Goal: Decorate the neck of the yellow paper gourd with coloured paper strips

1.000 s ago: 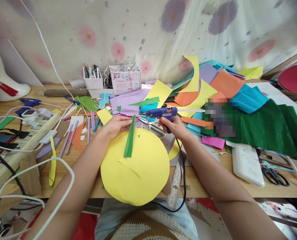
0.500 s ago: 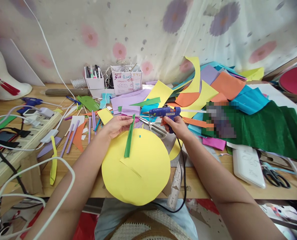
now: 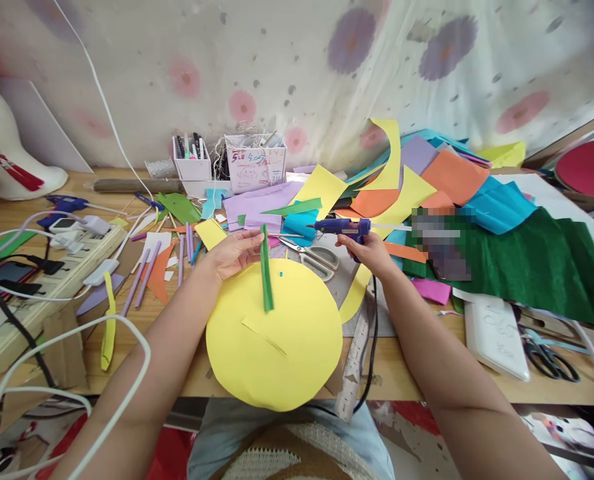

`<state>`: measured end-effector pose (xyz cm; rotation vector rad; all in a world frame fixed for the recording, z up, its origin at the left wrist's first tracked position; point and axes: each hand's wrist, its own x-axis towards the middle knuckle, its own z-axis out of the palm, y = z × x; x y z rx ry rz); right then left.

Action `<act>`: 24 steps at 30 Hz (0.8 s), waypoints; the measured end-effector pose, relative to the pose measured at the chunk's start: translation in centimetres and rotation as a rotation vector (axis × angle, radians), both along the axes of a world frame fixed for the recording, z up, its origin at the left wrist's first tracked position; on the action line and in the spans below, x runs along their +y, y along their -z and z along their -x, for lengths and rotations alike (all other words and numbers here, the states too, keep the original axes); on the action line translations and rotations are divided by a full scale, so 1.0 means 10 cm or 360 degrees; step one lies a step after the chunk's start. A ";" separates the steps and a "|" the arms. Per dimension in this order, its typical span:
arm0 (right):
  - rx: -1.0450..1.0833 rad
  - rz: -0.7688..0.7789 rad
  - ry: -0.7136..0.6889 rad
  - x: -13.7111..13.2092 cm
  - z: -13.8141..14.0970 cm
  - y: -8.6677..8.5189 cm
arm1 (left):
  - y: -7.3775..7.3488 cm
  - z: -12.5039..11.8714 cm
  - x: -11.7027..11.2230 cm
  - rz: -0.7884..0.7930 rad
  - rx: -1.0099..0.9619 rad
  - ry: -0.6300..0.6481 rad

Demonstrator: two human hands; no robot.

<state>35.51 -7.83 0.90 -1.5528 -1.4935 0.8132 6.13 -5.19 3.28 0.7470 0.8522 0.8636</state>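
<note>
Between the fingers of my left hand [image 3: 239,255] is the upper end of a narrow green paper strip [image 3: 267,277], creased lengthwise. The strip hangs over a large yellow paper disc [image 3: 277,373] at the table's front edge. A small blue bit [image 3: 281,274] lies near the disc's top. My right hand [image 3: 369,250] is closed around the handle of a blue hot glue gun [image 3: 344,228]. Its nozzle points left, apart from the strip, and a white glue stick sticks out behind. Scissors with grey handles [image 3: 321,260] lie between my hands, beyond the disc.
Coloured paper sheets and scraps [image 3: 321,190] cover the back and right. A power strip [image 3: 91,260] with several cables stands at left, near a second glue gun [image 3: 64,207]. At right are a white power bank [image 3: 497,337] and black scissors [image 3: 549,357]. A ruler [image 3: 354,363] overhangs the front edge.
My right hand has drawn the glue gun to the right, away from the green strip. The strip has turned to hang more upright in my left hand.
</note>
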 end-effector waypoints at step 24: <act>-0.0949 0.0104 -0.0115 -0.07 -0.65 -0.10 | 0.02 -0.10 0.01 -0.0235 -0.0126 -0.0473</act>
